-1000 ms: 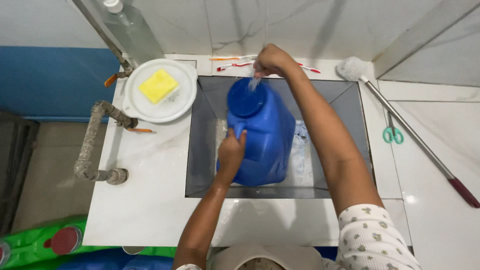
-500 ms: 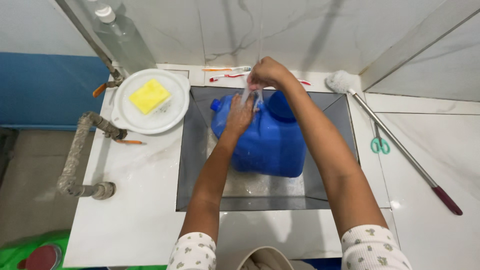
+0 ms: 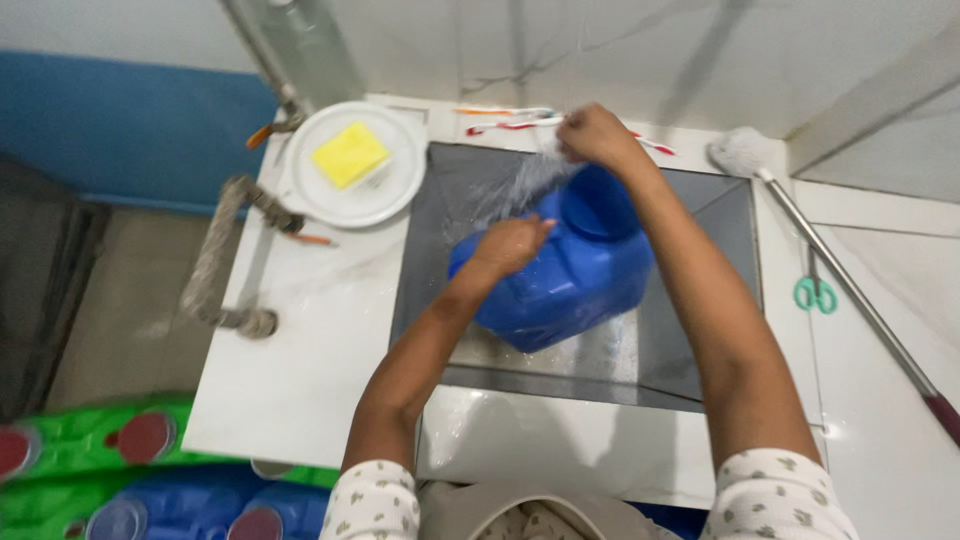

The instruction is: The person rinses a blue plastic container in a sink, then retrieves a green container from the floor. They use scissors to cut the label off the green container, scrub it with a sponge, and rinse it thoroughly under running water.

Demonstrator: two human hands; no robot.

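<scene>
- Since half a second ago, the large blue plastic jug [image 3: 565, 275] has been tilted further to the left in the grey square sink [image 3: 425, 260], and water is now sprayed across the sink's upper left wall.
- The left hand [image 3: 510, 245] has been shifted from the jug's top, under the stream, down onto its left shoulder; it is laid flat with the fingers together, pressing rather than clamped round anything.
- The right hand [image 3: 592, 135] is held above the jug's round blue cap [image 3: 598, 200], fingers bunched loosely; whether something is pinched in them cannot be told because of blur and splashing water.
- The jug is tipped inside the sink basin, its base towards the near right and its upper end towards the far wall.
- The step in hand is judged to be the rinsing of the jug's outside under running water while it is being turned.
- For the next move, a firm hold on the wet, slippery plastic would be called for, so that an unrinsed face can be brought under the water.
- On the white counter, a yellow sponge [image 3: 350, 155] on a white round plate [image 3: 395, 195], two toothbrushes [image 3: 505, 120], a long-handled brush [image 3: 740, 152] and green scissors [image 3: 815, 293] are left untouched.
</scene>
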